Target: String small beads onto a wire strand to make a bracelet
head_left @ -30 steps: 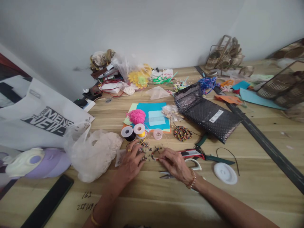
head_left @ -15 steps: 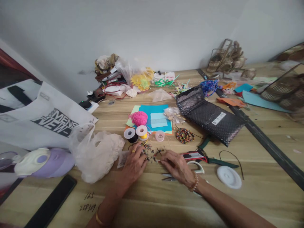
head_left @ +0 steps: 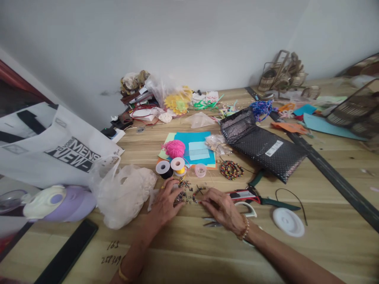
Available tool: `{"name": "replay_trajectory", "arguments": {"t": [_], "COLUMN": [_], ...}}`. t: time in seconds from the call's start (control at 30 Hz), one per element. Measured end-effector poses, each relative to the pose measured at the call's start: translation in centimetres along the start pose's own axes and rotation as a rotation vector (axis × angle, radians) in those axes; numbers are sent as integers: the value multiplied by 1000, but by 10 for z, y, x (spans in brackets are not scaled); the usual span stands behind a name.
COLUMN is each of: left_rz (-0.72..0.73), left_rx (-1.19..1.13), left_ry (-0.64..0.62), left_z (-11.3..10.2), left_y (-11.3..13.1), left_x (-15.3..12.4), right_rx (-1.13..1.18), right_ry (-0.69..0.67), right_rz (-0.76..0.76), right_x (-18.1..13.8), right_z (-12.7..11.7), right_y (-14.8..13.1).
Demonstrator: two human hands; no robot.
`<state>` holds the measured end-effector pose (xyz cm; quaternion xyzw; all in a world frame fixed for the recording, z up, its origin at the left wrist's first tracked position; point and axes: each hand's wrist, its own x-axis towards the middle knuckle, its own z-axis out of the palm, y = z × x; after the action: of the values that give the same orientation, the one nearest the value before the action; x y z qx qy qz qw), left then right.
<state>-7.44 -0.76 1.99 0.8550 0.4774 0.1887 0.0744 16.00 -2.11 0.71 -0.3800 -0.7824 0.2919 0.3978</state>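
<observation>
Both of my hands rest on the wooden table [head_left: 319, 244] around a scatter of small dark loose beads [head_left: 186, 190]. My left hand [head_left: 164, 203] lies palm down with its fingertips touching the beads; it wears a ring. My right hand [head_left: 221, 208] is curled, fingertips pinched on a short string of beads [head_left: 197, 192] at the edge of the pile. A beaded bracelet sits on my right wrist. Just beyond the beads stand a black thread spool [head_left: 164, 169], a yellow thread spool [head_left: 178, 165] and a small clear spool [head_left: 200, 170].
A pink yarn ball [head_left: 175, 148] lies on blue paper sheets [head_left: 204, 139]. Right of my hands are a coil of coloured beads [head_left: 231, 169], a red cutter [head_left: 242, 194], green-handled pliers [head_left: 274, 201], scissors [head_left: 212, 222] and a white lid [head_left: 288, 221]. A crumpled plastic bag [head_left: 122, 192] and black phone [head_left: 66, 256] lie left.
The view has shifted slightly, so everything sits a little right and lower. My hands stay on the beads, the fingers only shifting a little.
</observation>
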Motion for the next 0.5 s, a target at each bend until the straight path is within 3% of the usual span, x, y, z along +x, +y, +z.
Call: {"name": "replay_trajectory", "arguments": {"t": [0.27,0.5], "left_rz": [9,2], "left_rx": [150,200], "left_ry": [31,-16], "left_z": [4,1], "left_y": [6,13], "left_x": [6,16], "right_rx": [-6,-10], "right_ry": [-6,7], "right_rz": [14,-4], "right_x": [0,0], "right_z": [0,0], "right_y": [0,0]}}
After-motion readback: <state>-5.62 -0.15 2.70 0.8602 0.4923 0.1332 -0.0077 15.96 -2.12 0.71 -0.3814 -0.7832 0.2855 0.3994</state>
